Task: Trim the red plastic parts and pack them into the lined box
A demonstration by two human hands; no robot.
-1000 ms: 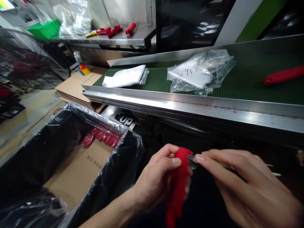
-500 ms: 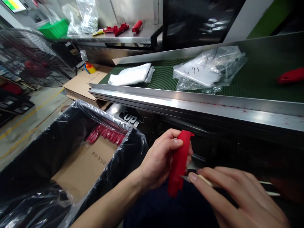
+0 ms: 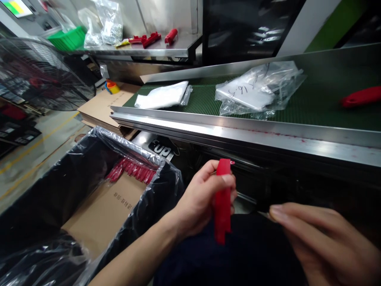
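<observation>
Shop floor, seen from above the hands. Ahead of the grip runs a conveyor with a green belt (image 3: 315, 117) and a stainless side rail (image 3: 238, 133). Beyond it, up and to the left, is a steel shelf (image 3: 154, 51), with a wire floor fan (image 3: 38, 75) further left. To the left of the grip sits a cardboard box lined with black plastic (image 3: 41, 206), with a row of red parts (image 3: 131, 171) lying at its far side. On the belt, ahead of the grip, are a clear bag with a white sheet (image 3: 258, 89) and a white packet (image 3: 160, 95); a red piece (image 3: 361, 97) lies ahead and to the right. The left hand (image 3: 199, 202) pinches a red strip (image 3: 223, 210) between thumb and fingers, clamped near its upper end. The strip's long axis runs almost straight up and down, its free end hanging below the grip, over dark clothing (image 3: 238, 254). The right hand (image 3: 321, 234) sits just to the strip's right, apart from it, fingers together; it seems to hold something thin, but that's mostly hidden, so I can't tell. The left hand is the nearer one.
</observation>
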